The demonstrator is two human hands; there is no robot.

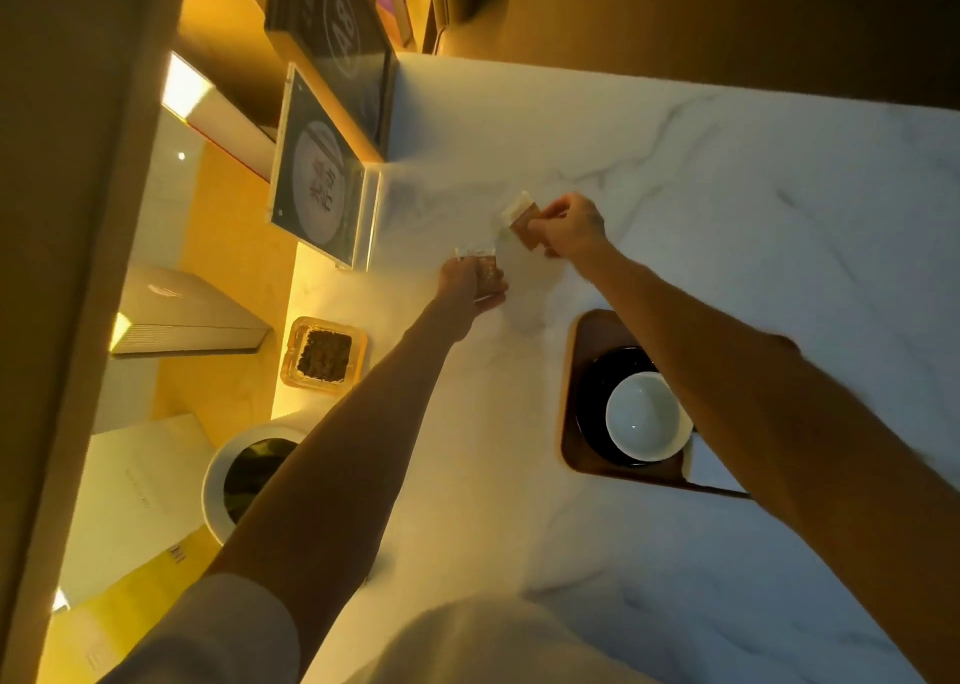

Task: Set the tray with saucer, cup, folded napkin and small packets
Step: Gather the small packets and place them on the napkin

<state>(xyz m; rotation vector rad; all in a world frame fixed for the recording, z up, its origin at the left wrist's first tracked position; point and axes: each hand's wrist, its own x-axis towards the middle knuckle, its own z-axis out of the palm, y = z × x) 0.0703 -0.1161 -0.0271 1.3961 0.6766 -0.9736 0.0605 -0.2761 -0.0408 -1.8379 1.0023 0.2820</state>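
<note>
Packets both off the tray (569, 371). Left grip (470, 280) pinches the left packet (485, 265), brown with a white edge. Right grip (571, 226), at 2 o'clock of it, pinches the right packet (522, 223); one or two there, can't tell. Tray lies on the counter (727, 215) at 5 o'clock of the right grip, partly under that forearm. Black saucer (589, 392) on tray, white cup (644, 415) upright on saucer.

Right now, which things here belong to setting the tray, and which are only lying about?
For the job: tray, black saucer, white cup, brown packet held by left hand, other packets held by right hand.
Lying about: amber glass dish, acrylic sign, white pot.
</note>
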